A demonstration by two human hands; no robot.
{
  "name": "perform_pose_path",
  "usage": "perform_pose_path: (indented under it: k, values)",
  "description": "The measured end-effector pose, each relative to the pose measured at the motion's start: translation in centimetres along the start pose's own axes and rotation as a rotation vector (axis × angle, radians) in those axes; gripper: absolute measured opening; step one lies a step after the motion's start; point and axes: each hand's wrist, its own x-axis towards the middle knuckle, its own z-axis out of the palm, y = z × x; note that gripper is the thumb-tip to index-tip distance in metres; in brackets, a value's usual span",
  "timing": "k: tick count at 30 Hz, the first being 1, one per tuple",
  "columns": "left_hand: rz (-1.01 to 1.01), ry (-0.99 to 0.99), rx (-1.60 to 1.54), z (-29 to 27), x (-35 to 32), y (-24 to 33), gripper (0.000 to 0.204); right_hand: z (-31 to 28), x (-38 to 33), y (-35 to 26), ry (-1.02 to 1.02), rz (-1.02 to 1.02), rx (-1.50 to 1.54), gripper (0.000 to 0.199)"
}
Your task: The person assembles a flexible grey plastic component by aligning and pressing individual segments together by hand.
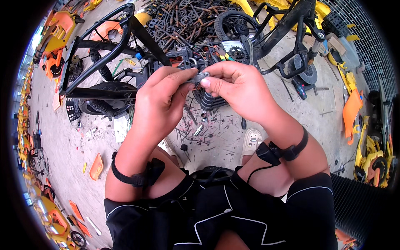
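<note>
Black frame (98, 46), orange panels (352, 109), grey small part (199, 77).

The small grey part (199, 78) pinched between the left hand (160, 100) and right hand (237, 85) is mostly covered by fingertips, its shape indeterminate, and the black frame (96, 50) behind them is partly hidden.

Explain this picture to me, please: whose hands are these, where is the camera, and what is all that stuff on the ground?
No machine here: a person wears a wide-angle camera on the head, looking down, so straight edges bend. The left hand and right hand together pinch a small grey metal part. Black wrist straps sit on both forearms. Ahead on the concrete floor lies a black scooter frame with a wheel. Around it lie scattered screws, a pile of dark parts and orange plastic panels.
</note>
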Motion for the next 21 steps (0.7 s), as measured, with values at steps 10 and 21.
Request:
perform_pose_path:
  k: [10,21]
  values:
    - [-0.005,0.005,-0.009,-0.2,0.3,-0.1,0.023,0.6,0.1,1.0,0.01,0.027,0.153,0.024]
    - [-0.081,0.006,-0.084,0.0,-0.1,0.1,0.022,0.6,0.1,0.6,-0.054,0.0,0.149,0.026]
